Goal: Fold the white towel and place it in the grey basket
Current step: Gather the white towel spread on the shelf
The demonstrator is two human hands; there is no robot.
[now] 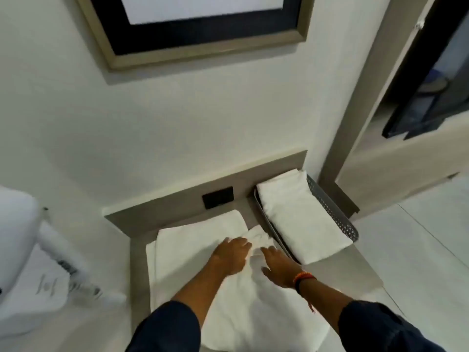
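A white towel (193, 252) lies spread on the grey counter, partly folded with layered edges at its left side. My left hand (232, 255) rests flat on the towel near its far right part, fingers apart. My right hand (278, 266) lies palm down on the towel's right edge, fingers extended toward a crumpled corner (258, 237). The grey basket (337, 212) with a perforated wall stands at the right, against the back panel. A folded white towel (299, 217) fills it and sticks out over its near end.
A black socket plate (218, 197) sits in the back panel behind the towel. A white appliance with a hose (30, 247) stands at the left. A framed picture (203, 26) hangs above. The counter's right edge drops to a tiled floor (418, 250).
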